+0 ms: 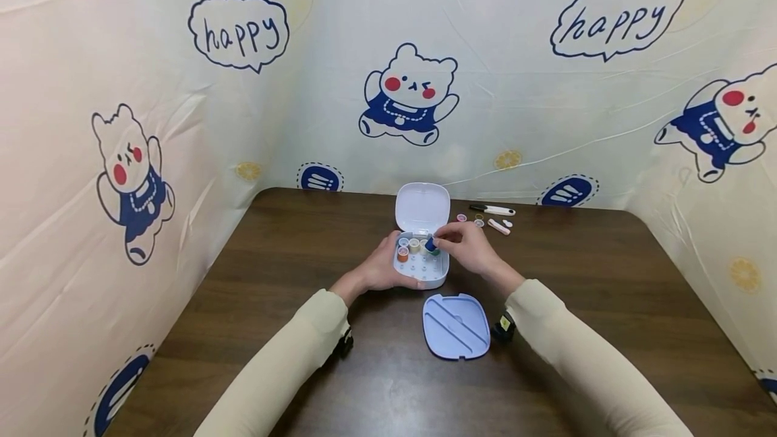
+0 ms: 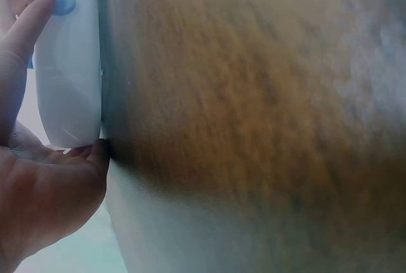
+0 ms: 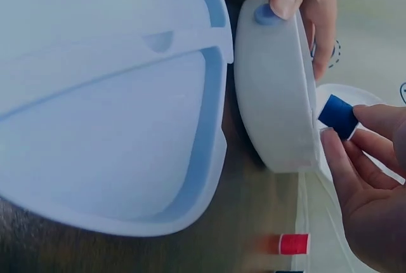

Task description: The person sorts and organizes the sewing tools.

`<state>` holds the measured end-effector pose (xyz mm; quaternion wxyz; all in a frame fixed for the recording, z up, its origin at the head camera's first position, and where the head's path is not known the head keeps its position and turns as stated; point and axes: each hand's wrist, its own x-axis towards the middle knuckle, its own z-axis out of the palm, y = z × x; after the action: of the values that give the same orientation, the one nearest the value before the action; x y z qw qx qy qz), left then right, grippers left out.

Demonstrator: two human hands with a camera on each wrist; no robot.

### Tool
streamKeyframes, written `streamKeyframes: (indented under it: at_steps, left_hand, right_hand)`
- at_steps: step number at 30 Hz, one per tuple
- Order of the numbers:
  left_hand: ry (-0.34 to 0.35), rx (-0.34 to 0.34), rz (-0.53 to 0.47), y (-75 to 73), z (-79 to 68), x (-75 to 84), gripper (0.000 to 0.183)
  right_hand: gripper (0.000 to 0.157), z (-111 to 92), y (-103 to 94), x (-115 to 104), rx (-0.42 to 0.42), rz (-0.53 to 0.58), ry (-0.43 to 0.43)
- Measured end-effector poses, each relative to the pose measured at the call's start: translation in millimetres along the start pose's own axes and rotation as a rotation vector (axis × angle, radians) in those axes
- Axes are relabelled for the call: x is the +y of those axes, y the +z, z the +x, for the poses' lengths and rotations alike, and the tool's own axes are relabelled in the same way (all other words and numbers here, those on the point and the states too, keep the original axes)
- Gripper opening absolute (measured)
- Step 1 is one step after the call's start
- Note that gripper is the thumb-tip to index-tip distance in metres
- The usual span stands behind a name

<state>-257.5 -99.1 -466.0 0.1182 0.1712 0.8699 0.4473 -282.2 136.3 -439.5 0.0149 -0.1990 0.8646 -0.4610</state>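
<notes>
- Right hand (image 1: 467, 246) pinches the tilted blue spool (image 3: 339, 117) over the white box (image 3: 274, 98); that slant could miss a peg (image 1: 413, 268).
- Left hand (image 1: 382, 266) grips the box; slackening fingers could let it slide.

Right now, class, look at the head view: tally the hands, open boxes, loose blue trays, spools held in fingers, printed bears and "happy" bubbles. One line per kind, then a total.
Hands (left hand, right hand): 2
Open white box: 1
Loose blue tray: 1
Held dark blue spool: 1
Printed bears, one cut off by the edge: 3
"Happy" bubbles: 2
Total: 10
</notes>
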Motion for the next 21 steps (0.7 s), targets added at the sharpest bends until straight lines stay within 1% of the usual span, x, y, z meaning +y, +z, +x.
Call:
streamKeyframes:
  at_steps: [11,21]
  left_hand:
    - [0.019,-0.008,-0.003,-0.9,0.1,0.7,0.112]
    - [0.026,-0.005,-0.003,-0.7,0.1,-0.6,0.108]
  right_hand:
    - [0.018,4,11.5,-7,-0.021,-0.103,-0.04]
    - [0.02,7,19.6,-9,-0.084,-0.17,-0.094]
